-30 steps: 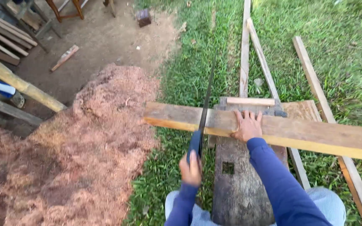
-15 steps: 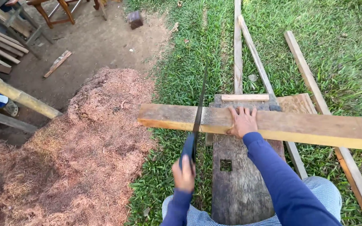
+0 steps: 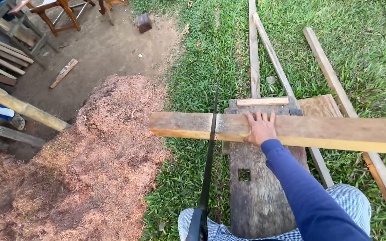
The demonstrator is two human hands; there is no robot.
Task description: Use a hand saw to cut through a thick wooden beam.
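Sawing is best steadied while the plank [image 3: 318,132] is pressed flat by the open right hand [image 3: 260,129] and the saw [image 3: 209,151] is kept upright; the left hand's grip cannot be told

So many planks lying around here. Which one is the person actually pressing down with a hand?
The wide plank lying crosswise over the dark wooden bench. The right hand rests flat on it, beside the saw blade; the thinner planks lie untouched on the grass.

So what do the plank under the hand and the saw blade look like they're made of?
The plank looks like raw, unpainted wood: pale yellow-brown with visible grain and a rough surface. The right hand lies flat on it. The saw blade seems to be metal, dark and dull rather than shiny; it is seen edge-on, so its finish is hard to judge.
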